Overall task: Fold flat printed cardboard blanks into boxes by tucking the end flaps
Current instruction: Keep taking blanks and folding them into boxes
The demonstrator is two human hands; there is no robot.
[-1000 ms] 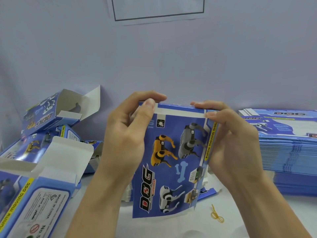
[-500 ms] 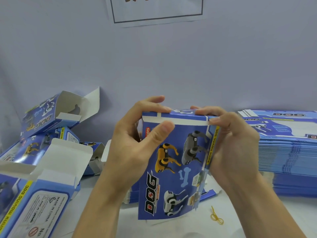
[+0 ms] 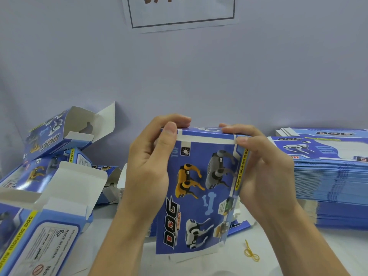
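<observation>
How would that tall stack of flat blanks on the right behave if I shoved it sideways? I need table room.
The stack of flat blanks looks heavy for its footprint, being many sheets deep, so it would probably resist a light push. Its glossy printed sheets likely slide over one another, so the top layers may shear off. The edges already look slightly uneven, hinting it shifts easily.
</observation>
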